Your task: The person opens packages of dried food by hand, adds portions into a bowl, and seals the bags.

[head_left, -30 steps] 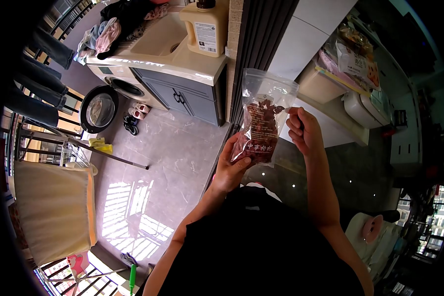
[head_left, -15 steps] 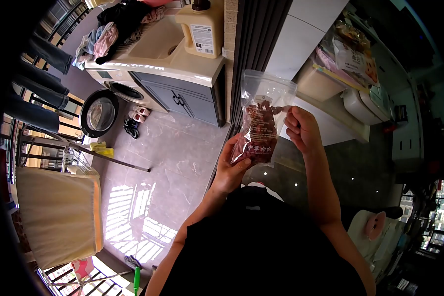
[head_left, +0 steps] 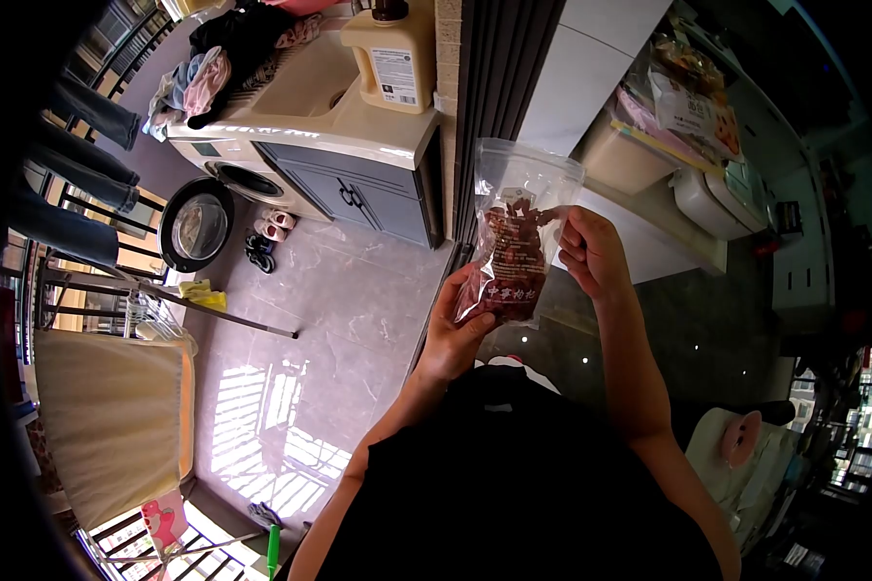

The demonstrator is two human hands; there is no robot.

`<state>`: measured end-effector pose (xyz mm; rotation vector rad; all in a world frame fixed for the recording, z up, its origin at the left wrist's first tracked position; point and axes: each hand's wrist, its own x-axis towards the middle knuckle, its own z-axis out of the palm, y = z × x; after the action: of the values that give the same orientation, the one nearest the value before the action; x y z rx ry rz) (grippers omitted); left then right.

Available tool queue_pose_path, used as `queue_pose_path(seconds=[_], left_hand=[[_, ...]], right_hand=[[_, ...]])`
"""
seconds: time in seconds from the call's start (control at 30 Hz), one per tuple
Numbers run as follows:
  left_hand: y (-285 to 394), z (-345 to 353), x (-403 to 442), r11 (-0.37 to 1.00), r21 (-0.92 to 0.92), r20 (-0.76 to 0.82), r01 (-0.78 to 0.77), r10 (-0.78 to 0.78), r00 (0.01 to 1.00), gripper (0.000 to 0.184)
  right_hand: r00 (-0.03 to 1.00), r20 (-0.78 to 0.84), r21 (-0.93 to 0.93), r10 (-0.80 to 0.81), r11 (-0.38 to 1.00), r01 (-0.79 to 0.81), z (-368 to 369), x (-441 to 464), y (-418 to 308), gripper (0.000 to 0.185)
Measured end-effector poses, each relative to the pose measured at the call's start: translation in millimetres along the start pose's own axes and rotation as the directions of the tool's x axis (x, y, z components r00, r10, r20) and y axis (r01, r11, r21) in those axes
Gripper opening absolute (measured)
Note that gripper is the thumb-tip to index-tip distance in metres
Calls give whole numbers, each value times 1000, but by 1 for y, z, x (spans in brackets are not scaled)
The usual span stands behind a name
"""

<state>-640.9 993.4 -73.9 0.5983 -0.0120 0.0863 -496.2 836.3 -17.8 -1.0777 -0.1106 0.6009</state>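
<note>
A clear plastic pouch of dark red goji berries (head_left: 515,247), with white printing on its front, is held upright before my chest. My left hand (head_left: 455,324) is closed around its lower left corner, thumb across the front. At the upper right side of the pouch, my right hand (head_left: 591,252) is closed in a pinch on its edge, fingers curled. The upper part of the pouch is see-through, and the berries fill the part below. Whether its top is sealed cannot be made out.
To the left, a washing machine door (head_left: 196,225) hangs open near shoes (head_left: 266,232). A yellow jug (head_left: 394,63) stands beside the sink (head_left: 305,87), with clothes (head_left: 218,73) heaped behind. At right, a counter (head_left: 649,208) carries food packages and a white appliance (head_left: 717,198).
The view has shifted very slightly. Both hands keep their hold on the pouch; my right hand has edged a little to the left.
</note>
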Motion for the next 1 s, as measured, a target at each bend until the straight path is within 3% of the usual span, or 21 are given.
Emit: queue_pose_path(seconds=[1.0], left_hand=[[-5,1,-4,1000,-12,-23,26,-27,999,62]], right_hand=[[999,-41,-10,13,1000,-13,-1,-5,-2,22]])
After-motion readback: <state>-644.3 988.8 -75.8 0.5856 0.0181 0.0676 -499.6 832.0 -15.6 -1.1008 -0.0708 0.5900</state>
